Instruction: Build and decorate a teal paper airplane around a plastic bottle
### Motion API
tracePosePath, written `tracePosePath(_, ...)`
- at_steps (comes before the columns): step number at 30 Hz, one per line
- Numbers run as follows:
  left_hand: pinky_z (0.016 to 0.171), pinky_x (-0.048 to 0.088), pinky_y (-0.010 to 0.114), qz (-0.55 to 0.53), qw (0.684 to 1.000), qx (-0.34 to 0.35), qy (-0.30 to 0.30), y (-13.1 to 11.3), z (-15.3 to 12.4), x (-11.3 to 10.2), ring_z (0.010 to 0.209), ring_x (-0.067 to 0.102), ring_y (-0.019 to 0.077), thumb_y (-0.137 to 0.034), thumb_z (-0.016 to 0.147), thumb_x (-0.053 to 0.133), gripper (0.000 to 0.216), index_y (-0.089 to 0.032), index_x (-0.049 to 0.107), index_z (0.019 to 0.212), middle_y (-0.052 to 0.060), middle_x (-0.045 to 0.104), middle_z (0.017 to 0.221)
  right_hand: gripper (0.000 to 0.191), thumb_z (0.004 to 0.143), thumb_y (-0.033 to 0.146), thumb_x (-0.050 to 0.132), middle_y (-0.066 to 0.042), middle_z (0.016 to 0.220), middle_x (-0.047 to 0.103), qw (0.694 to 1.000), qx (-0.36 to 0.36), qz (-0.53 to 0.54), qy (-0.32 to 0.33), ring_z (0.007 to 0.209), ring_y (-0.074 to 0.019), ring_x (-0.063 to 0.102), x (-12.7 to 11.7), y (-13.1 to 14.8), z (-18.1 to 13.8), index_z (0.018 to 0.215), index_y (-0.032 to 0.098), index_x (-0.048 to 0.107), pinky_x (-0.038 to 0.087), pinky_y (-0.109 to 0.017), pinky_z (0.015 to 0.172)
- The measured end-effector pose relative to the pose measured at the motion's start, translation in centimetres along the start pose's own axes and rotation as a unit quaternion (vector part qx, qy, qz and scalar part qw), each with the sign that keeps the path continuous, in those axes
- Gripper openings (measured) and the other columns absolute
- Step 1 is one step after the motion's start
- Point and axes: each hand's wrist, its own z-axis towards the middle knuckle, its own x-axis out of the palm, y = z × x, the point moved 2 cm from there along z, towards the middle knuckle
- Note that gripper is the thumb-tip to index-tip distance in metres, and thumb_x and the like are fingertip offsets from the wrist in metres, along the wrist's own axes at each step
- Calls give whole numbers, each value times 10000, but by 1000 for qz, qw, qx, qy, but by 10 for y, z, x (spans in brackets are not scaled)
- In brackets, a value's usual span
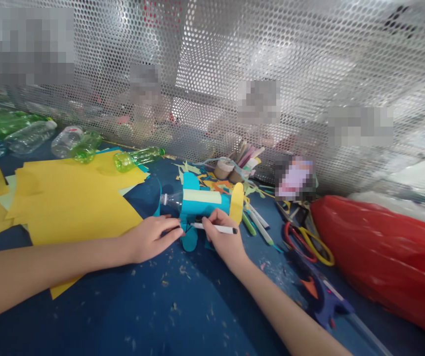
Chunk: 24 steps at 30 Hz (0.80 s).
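Note:
A clear plastic bottle (174,199) wrapped in blue paper lies on its side on the dark blue table, cap to the left. Pale green paper (202,196) covers part of the wrap, and a yellow rounded piece (236,203) stands at its right end. Blue rounded paper pieces stick out on both sides, the near one (189,241) toward me. My right hand (225,240) grips a white marker (218,228), its tip at the near blue piece. Spread flat, my left hand (156,238) rests its fingertips at that piece's left edge.
Yellow paper sheets (67,198) lie left, with several plastic bottles (30,137) behind. Paper scraps (216,185), pens (259,225) and cups of sticks (236,170) sit beyond the bottle. Scissors (299,242), a blue glue gun (327,296) and a red plastic bag (379,247) are right. A perforated metal screen (212,74) stands behind.

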Motion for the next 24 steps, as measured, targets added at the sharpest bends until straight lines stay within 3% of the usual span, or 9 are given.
tracePosePath(5, 839, 484, 344, 10, 1000, 10, -4, 2, 0, 1, 965, 629, 219, -418, 969, 316, 414, -205, 667, 1022, 72, 695, 956, 239, 677, 228, 547, 96, 357, 373, 999, 2, -28, -36, 335, -86, 319, -7, 4, -2, 535, 245, 356, 258, -226, 369)
tracePosePath(11, 818, 490, 350, 16, 1000, 16, -3, 2, 0, 1, 931, 634, 219, -415, 972, 301, 424, -203, 664, 1026, 74, 696, 905, 231, 670, 235, 533, 98, 349, 379, 999, 0, -27, -32, 319, -83, 347, -10, 4, -3, 531, 244, 349, 266, -218, 361)
tracePosePath(18, 817, 487, 350, 14, 1000, 18, -4, 2, 0, 2, 926, 632, 219, -409, 969, 306, 425, -197, 673, 1004, 73, 695, 878, 248, 727, 286, 557, 92, 348, 430, 1000, 10, -7, 8, 331, -82, 349, -1, 6, -3, 568, 241, 372, 288, -209, 378)
tracePosePath(24, 820, 486, 332, 21, 1000, 17, -3, 2, 0, 1, 933, 636, 215, -419, 968, 320, 414, -202, 671, 1004, 65, 697, 878, 270, 789, 352, 585, 73, 418, 498, 997, -21, 17, 69, 391, -92, 411, 4, -1, 0, 618, 234, 413, 328, -214, 427)
